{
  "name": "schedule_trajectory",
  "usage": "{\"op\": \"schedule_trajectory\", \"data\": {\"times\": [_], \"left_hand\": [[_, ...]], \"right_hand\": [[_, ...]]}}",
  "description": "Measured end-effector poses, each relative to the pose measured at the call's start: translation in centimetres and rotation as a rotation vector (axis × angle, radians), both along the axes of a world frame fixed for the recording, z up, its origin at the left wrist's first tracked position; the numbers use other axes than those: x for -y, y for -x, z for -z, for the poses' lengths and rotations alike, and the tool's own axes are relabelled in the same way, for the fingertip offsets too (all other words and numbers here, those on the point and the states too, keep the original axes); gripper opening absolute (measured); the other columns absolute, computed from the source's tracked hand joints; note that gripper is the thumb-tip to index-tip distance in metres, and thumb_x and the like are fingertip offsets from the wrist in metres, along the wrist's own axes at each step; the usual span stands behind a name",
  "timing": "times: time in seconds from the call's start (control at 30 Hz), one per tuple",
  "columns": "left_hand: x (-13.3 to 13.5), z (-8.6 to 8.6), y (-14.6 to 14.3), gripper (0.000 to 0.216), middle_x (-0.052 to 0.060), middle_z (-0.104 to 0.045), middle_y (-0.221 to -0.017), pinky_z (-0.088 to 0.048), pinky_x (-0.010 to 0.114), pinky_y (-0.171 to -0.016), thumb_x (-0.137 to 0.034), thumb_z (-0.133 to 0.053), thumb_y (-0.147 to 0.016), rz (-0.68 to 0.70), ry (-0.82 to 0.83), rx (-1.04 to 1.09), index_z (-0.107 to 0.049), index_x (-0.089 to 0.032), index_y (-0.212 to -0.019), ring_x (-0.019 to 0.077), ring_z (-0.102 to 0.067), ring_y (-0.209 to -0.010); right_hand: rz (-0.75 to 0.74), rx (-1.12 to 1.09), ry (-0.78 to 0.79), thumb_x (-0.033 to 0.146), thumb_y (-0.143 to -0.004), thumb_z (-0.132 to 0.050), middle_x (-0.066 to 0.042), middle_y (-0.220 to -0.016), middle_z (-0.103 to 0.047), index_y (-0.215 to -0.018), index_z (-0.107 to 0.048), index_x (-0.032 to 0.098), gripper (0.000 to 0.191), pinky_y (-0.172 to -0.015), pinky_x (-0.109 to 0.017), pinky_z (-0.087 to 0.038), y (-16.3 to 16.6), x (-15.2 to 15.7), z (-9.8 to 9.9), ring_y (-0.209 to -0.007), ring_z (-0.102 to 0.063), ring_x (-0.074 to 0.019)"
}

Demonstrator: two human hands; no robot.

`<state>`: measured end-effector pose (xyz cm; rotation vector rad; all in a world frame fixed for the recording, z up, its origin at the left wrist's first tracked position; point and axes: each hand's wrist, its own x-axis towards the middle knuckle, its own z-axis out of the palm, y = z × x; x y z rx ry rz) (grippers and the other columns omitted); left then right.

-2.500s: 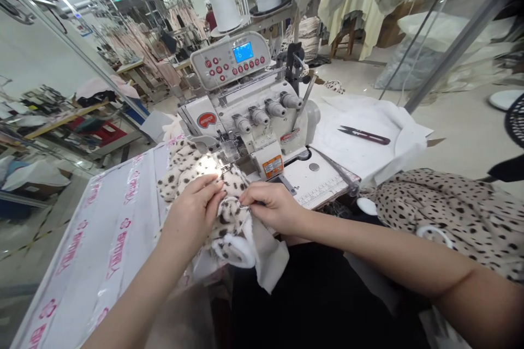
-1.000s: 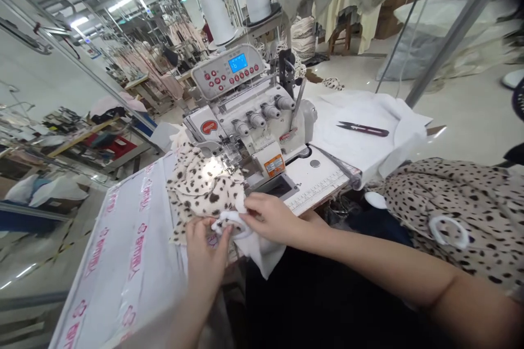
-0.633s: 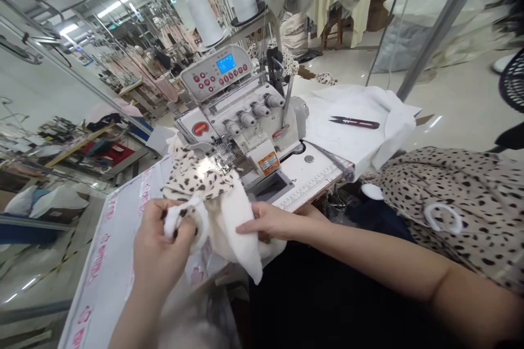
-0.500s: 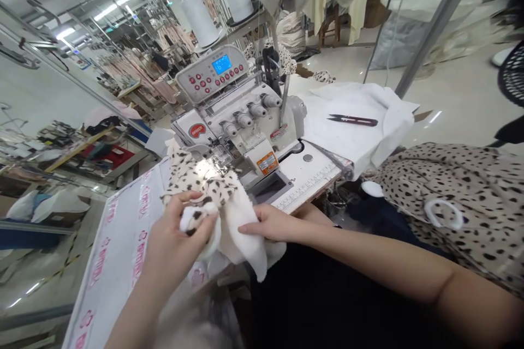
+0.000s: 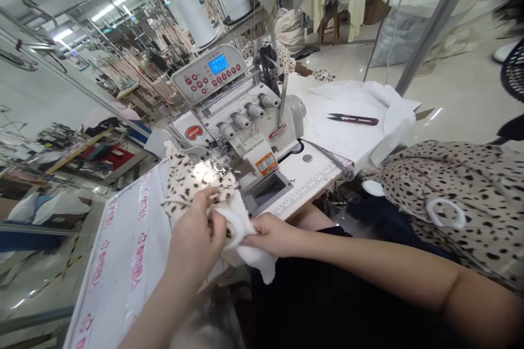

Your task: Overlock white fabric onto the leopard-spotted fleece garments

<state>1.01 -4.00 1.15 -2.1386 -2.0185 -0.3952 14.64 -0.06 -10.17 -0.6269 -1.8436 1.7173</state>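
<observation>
A piece of cream plush fabric with dark spots (image 5: 190, 182) lies partly under the presser foot of a white overlock sewing machine (image 5: 237, 120). Its white fleece lining (image 5: 245, 245) curls up at the near edge. My left hand (image 5: 198, 226) pinches the folded edge where spotted and white layers meet. My right hand (image 5: 270, 234) grips the white fleece from the right, close to my left hand. Fabric hides the needle area from view.
Red-handled thread snips (image 5: 352, 119) rest on a white cloth (image 5: 347, 101) behind the machine. A spotted garment pile (image 5: 458, 191) lies at right. A plastic-covered table (image 5: 123, 245) extends left. Thread cones (image 5: 196, 17) stand overhead, and a metal pole crosses the upper right.
My left hand has moved right, toward my right hand, carrying the gathered fabric edge with it. The white fleece now bunches between both hands, and the view has tilted slightly.
</observation>
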Motion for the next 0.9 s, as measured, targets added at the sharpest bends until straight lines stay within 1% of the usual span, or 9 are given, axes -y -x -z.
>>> {"op": "schedule_trajectory", "data": {"times": [0.07,0.13,0.23,0.3,0.37,0.47,0.67,0.8,0.9], "left_hand": [[-0.4,0.6,-0.1,0.042,0.000,-0.060,-0.072,-0.038,0.025,-0.047,-0.038,-0.043,-0.082,-0.011,-0.013,-0.041,-0.041,-0.018,-0.119,0.0140,-0.053,-0.047],[-0.7,1.0,0.1,0.052,0.003,-0.062,-0.072,-0.040,0.027,-0.050,-0.046,-0.047,-0.079,-0.033,0.011,-0.142,-0.043,-0.016,-0.122,0.0184,-0.057,-0.054],[-1.1,1.0,0.6,0.038,0.007,-0.065,-0.087,-0.044,0.031,-0.058,-0.038,-0.045,-0.081,-0.018,0.029,-0.233,-0.055,-0.017,-0.111,0.0224,-0.061,-0.071],[-1.3,0.8,0.7,0.031,0.006,-0.064,-0.089,-0.044,0.033,-0.064,-0.032,-0.044,-0.082,0.026,0.008,-0.262,-0.060,-0.017,-0.103,0.0227,-0.060,-0.077],[-1.5,0.6,0.6,0.027,0.005,-0.062,-0.081,-0.043,0.033,-0.065,-0.028,-0.043,-0.082,0.071,-0.022,-0.278,-0.063,-0.017,-0.097,0.0218,-0.058,-0.075],[-1.5,0.6,0.1,0.025,0.003,-0.057,-0.070,-0.041,0.029,-0.060,-0.026,-0.043,-0.083,0.119,-0.078,-0.267,-0.064,-0.018,-0.093,0.0188,-0.055,-0.071],[-1.0,1.4,-0.7,0.024,0.002,-0.056,-0.068,-0.039,0.027,-0.058,-0.023,-0.044,-0.085,0.184,-0.162,-0.269,-0.063,-0.013,-0.095,0.0154,-0.053,-0.065],[-1.5,1.4,-0.6,0.024,0.002,-0.054,-0.066,-0.036,0.027,-0.054,-0.023,-0.042,-0.087,0.165,-0.130,-0.328,-0.063,-0.013,-0.093,0.0149,-0.052,-0.062],[-2.4,1.0,-0.5,0.025,0.001,-0.053,-0.063,-0.033,0.028,-0.050,-0.024,-0.040,-0.087,0.095,-0.069,-0.384,-0.063,-0.015,-0.086,0.0157,-0.051,-0.060]], "right_hand": [[-0.015,-0.038,0.003,0.028,-0.080,-0.057,0.002,-0.060,-0.049,-0.070,-0.058,0.011,0.019,-0.054,-0.018,-0.036,-0.2,0.4,0.1,-0.062,-0.047,-0.0123],[-0.017,-0.052,0.017,0.029,-0.080,-0.056,0.002,-0.060,-0.048,-0.068,-0.056,0.011,0.021,-0.053,-0.018,-0.035,-0.5,0.6,0.1,-0.062,-0.047,-0.0125],[-0.017,-0.058,0.034,0.035,-0.080,-0.054,0.001,-0.058,-0.045,-0.064,-0.051,0.013,0.028,-0.051,-0.018,-0.034,-1.0,0.7,0.1,-0.059,-0.044,-0.0121],[-0.021,-0.064,0.034,0.038,-0.079,-0.054,0.002,-0.056,-0.042,-0.061,-0.047,0.013,0.031,-0.049,-0.018,-0.033,-1.2,0.6,0.1,-0.056,-0.041,-0.0114],[-0.035,-0.069,0.042,0.039,-0.079,-0.052,0.002,-0.056,-0.041,-0.061,-0.045,0.014,0.031,-0.048,-0.018,-0.031,-1.3,0.5,-0.1,-0.055,-0.040,-0.0110],[-0.060,-0.077,0.046,0.039,-0.079,-0.050,0.002,-0.057,-0.043,-0.064,-0.046,0.014,0.029,-0.049,-0.018,-0.031,-1.6,0.4,-0.5,-0.056,-0.040,-0.0113],[0.007,0.024,-0.054,0.040,-0.081,-0.047,0.003,-0.053,-0.036,-0.058,-0.037,0.015,0.035,-0.049,-0.020,-0.029,-2.0,0.6,-0.6,-0.052,-0.035,-0.0102],[0.019,0.037,-0.083,0.039,-0.082,-0.047,0.003,-0.053,-0.034,-0.057,-0.035,0.015,0.037,-0.048,-0.019,-0.026,-1.7,0.0,-0.2,-0.052,-0.034,-0.0095],[0.046,0.052,-0.100,0.036,-0.083,-0.048,0.004,-0.052,-0.034,-0.057,-0.034,0.015,0.037,-0.047,-0.019,-0.025,-1.2,-1.0,-0.4,-0.051,-0.034,-0.0089]]}}
